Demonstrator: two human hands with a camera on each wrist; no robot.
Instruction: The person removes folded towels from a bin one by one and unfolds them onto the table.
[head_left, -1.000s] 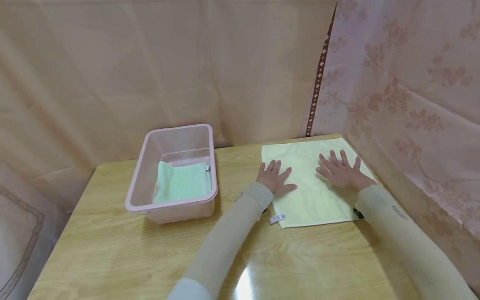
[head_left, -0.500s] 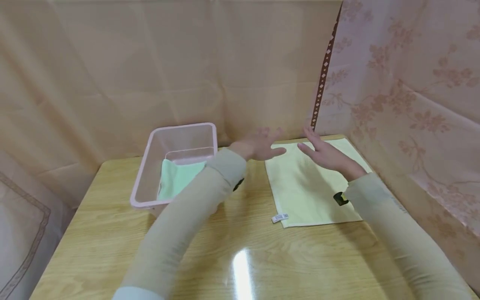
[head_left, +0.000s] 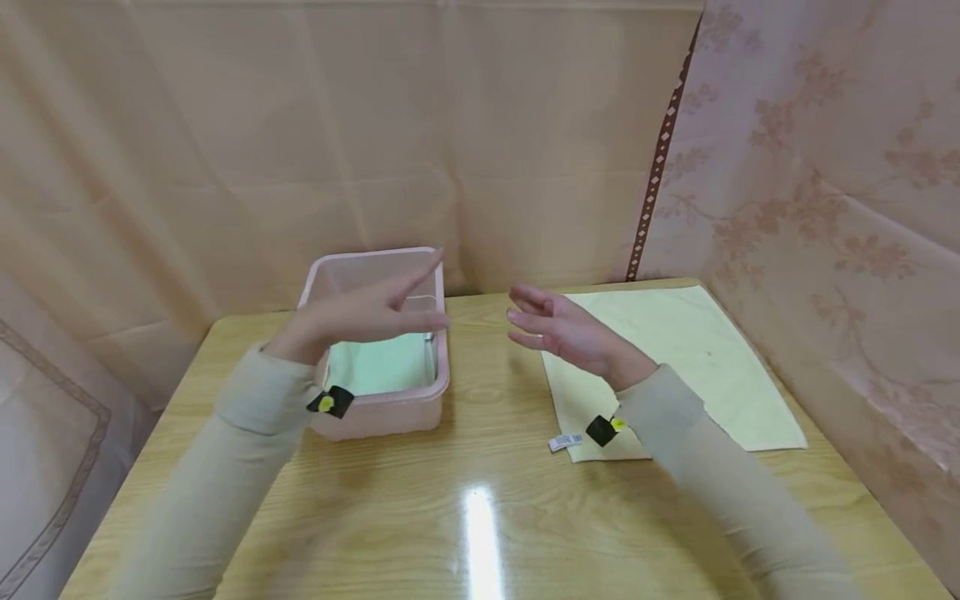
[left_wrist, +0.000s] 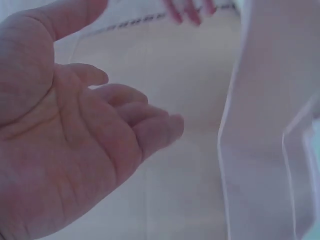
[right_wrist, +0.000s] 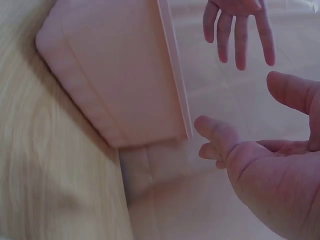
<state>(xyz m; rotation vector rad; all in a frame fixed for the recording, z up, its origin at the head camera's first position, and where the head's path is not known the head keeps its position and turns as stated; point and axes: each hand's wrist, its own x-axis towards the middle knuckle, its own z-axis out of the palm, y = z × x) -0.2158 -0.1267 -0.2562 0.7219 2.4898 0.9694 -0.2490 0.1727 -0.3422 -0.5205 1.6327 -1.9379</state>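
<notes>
My left hand (head_left: 363, 312) hovers over the pink plastic basket (head_left: 401, 414), fingers extended and holding nothing. Inside the basket lies a folded mint-green towel (head_left: 382, 365), partly hidden by that hand. To the right, my right hand (head_left: 573, 333) is in the air above the left part of a pale yellow towel (head_left: 720, 367), its fingers loosely bent with nothing in them. The yellow towel is spread flat, with a white tag (head_left: 565, 442) at its near left corner. In the right wrist view both hands are apart, near the basket's side wall (right_wrist: 115, 65).
The wooden table (head_left: 405, 500) carries the basket at left and the yellow towel at right. A beige curtain (head_left: 375, 125) hangs behind its far edge. A floral pink curtain (head_left: 840, 233) borders the right side.
Both hands have lifted off the yellow towel and swung left, the left one reaching over the basket. The yellow towel stays spread out where it was.
</notes>
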